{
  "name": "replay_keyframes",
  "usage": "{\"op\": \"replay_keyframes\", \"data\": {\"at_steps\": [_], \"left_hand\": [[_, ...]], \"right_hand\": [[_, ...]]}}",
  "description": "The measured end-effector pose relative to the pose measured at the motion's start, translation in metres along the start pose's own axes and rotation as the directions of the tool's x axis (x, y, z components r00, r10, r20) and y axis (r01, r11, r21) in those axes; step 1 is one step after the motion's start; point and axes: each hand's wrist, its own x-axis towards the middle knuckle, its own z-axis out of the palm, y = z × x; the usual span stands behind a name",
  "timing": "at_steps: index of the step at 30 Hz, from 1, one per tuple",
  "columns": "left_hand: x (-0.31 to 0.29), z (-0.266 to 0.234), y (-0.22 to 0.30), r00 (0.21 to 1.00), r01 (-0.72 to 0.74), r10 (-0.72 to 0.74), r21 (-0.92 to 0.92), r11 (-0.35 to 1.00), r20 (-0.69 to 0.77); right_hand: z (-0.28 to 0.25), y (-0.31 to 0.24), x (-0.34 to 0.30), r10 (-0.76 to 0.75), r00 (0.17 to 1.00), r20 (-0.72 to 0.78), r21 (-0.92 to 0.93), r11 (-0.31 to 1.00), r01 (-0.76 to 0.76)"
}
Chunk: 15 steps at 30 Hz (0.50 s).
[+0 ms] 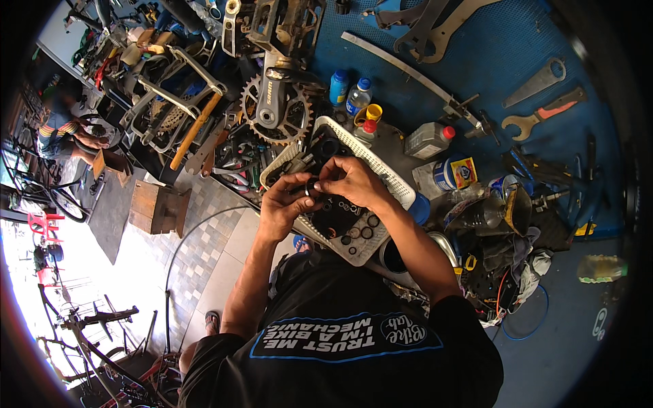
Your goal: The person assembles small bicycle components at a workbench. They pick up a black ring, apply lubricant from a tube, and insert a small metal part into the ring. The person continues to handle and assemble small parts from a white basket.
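Over a white perforated basket (373,155), my left hand (282,204) and my right hand (354,182) meet, fingers bent in a pinch. Between their fingertips is a small dark ring (311,186), partly covered by the fingers. Both hands hold it. Below them in the basket lie several loose rings and spacers, among them a black ring (367,232) near the front end. Dark parts fill the basket's far end, partly hidden by my hands.
Beyond the basket lie a crankset with a toothed chainring (275,109) and a wooden handle (197,130). To the right stand a blue-capped bottle (359,96), a grey red-capped bottle (428,141) and a tub (454,174). A red-handled wrench (544,114) hangs on the blue board. A person (64,126) sits far left.
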Motion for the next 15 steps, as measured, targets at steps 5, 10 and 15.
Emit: {"op": "replay_keyframes", "data": {"at_steps": [5, 10, 15], "left_hand": [[0.000, -0.003, -0.002, 1.000, -0.006, 0.006, 0.020, 1.000, 0.016], [0.001, -0.002, 0.001, 0.999, 0.031, -0.031, -0.061, 0.998, -0.011], [0.003, -0.003, 0.000, 0.998, 0.046, -0.048, -0.085, 0.995, -0.027]], "right_hand": [[-0.005, 0.009, 0.004, 0.049, 0.997, 0.063, 0.136, 0.989, -0.058], [-0.011, -0.010, 0.001, 0.133, 0.983, 0.129, 0.226, 0.961, -0.160], [-0.014, -0.027, -0.003, 0.182, 0.976, 0.120, 0.173, 0.964, -0.201]]}}
